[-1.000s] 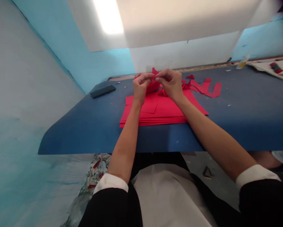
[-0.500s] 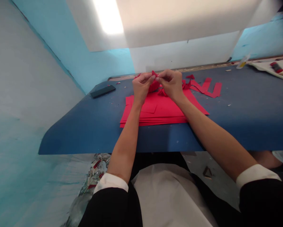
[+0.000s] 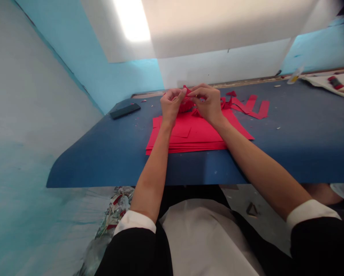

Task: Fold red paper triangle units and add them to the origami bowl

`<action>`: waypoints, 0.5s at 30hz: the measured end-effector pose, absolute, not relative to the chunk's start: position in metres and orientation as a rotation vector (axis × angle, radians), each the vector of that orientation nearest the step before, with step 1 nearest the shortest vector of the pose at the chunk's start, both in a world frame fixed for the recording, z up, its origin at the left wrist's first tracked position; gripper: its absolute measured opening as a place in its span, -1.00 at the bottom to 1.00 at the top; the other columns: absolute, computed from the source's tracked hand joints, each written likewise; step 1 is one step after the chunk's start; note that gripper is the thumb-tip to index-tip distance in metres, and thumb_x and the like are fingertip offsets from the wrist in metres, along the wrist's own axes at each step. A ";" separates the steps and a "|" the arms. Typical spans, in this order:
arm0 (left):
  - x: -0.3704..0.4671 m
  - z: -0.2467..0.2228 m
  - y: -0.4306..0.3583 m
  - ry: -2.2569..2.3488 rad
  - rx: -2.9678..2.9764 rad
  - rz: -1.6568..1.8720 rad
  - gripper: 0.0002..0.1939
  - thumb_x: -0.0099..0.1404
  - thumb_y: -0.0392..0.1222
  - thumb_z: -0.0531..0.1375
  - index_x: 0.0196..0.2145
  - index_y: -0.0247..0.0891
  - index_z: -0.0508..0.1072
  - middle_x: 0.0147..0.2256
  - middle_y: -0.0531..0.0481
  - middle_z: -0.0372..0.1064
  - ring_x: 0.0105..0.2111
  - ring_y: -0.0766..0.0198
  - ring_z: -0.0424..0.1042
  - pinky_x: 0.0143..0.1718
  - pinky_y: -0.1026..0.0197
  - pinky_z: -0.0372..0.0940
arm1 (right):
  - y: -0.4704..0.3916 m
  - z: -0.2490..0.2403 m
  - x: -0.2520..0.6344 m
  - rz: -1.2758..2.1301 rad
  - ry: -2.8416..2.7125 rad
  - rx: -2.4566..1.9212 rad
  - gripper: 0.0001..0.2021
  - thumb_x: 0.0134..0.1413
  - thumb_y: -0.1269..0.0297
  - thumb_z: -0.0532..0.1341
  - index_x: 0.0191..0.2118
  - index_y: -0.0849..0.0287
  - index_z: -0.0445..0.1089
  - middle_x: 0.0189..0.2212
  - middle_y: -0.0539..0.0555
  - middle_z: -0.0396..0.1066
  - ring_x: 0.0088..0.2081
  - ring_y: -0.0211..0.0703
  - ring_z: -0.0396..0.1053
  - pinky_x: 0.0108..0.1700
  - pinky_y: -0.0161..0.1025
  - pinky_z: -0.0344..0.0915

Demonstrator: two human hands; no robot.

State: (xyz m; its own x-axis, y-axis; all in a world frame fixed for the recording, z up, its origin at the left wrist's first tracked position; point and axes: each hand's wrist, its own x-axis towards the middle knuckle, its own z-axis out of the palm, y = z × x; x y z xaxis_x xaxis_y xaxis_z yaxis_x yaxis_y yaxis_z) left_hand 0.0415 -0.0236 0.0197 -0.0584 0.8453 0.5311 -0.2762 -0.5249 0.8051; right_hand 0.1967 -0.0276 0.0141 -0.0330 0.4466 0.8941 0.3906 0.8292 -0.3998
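Note:
A small folded piece of red paper point(image 3: 187, 91) is pinched between my two hands, above the far side of a stack of red sheets point(image 3: 206, 132). My left hand point(image 3: 171, 104) grips it from the left with thumb and fingers. From the right, my right hand point(image 3: 208, 101) closes thumb and forefinger on its other edge. Behind and below the fingers lies a heap of folded red paper pieces point(image 3: 186, 106), partly hidden by the hands. A small flat red slip point(image 3: 181, 131) rests on the stack, near my left wrist.
A dark phone-like slab point(image 3: 125, 111) lies left on the blue table point(image 3: 102, 153). Red paper strips point(image 3: 258, 109) are right of the stack. Farther right are a small clear bottle point(image 3: 295, 75) and a whitish cloth or paper point(image 3: 321, 84). Litter point(image 3: 117, 209) covers the floor at left.
My fingers have shifted slightly on the small red paper, and more of it shows between them. The stack and the things around it stay put.

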 end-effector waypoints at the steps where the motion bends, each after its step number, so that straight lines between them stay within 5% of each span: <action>1: 0.041 0.019 -0.023 0.674 1.391 1.715 -0.70 0.25 -0.04 0.53 -0.36 -0.25 0.54 -0.37 0.07 0.51 -0.39 0.38 0.49 -0.24 0.28 0.45 | -0.028 0.014 0.196 0.040 -1.652 -0.667 -0.88 0.24 0.28 0.34 -0.34 -0.03 0.60 -0.23 0.01 0.64 -0.20 -0.08 0.55 -0.07 -0.03 0.50; 7: 0.040 0.016 -0.018 0.641 1.415 1.773 -0.82 0.30 -0.24 0.49 -0.36 -0.23 0.56 -0.35 0.05 0.53 -0.32 0.34 0.54 -0.18 0.25 0.49 | -0.034 0.019 0.193 0.100 -1.649 -0.714 -0.84 0.22 0.23 0.36 -0.42 -0.06 0.58 -0.26 0.02 0.63 -0.17 -0.03 0.57 -0.04 0.01 0.54; 15: 0.037 0.009 -0.007 0.759 1.551 1.773 -0.75 0.27 -0.02 0.51 -0.27 -0.22 0.62 -0.29 -0.03 0.63 -0.24 0.22 0.61 -0.08 0.07 0.54 | -0.042 0.024 0.191 0.169 -1.716 -0.752 -0.75 0.19 0.40 0.35 -0.49 -0.05 0.54 -0.25 0.03 0.62 -0.17 -0.03 0.56 0.00 0.02 0.53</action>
